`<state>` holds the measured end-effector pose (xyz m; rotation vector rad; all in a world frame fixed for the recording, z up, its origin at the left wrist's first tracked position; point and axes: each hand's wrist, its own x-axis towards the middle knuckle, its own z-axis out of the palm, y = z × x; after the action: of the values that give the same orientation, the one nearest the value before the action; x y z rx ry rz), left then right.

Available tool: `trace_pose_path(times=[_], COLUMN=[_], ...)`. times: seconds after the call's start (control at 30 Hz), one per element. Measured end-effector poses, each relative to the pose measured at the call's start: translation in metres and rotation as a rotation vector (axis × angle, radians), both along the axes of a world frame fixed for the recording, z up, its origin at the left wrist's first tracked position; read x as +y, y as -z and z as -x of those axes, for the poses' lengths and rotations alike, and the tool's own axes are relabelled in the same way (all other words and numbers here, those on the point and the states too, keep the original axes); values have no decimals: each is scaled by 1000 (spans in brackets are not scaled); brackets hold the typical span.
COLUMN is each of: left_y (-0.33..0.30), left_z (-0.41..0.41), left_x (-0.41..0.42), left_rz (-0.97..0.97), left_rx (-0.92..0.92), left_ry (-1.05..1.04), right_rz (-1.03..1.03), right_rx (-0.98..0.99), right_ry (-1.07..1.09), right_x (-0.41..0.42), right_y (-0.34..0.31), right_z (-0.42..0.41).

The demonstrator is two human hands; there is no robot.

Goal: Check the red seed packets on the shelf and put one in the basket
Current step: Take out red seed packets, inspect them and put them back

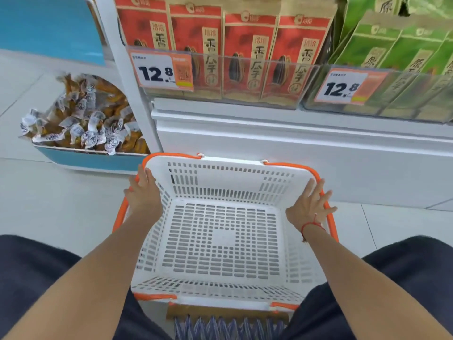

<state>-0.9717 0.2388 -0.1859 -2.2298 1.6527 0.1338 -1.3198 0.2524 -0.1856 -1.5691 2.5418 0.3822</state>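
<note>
A single wide-angle view from a camera worn on the person's head, aimed forward and steeply down. It looks along both forearms to the left hand (143, 192) and right hand (310, 209), set on the two sides of a white basket (228, 165) directly below — close, filling the lower middle. Dark-clothed knees flank the bottom corners. The shelf (269, 123) of red seed packets (247, 52) fills the top edge, near and bowed by the lens.
</note>
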Motion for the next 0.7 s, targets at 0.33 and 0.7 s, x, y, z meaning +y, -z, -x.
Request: trace_pose_path(times=[0.33,0.7], left_y=[-1,-3], left_z=[-3,2], left_x=[10,6], left_rz=[-9,25], left_rx=[-70,58], left_ry=[76,-20], right_rz=[-24,-13], right_rx=[29,-78], right_ry=[-13,-236], right_x=[-2,-6], right_y=[10,18], right_z=[5,-33])
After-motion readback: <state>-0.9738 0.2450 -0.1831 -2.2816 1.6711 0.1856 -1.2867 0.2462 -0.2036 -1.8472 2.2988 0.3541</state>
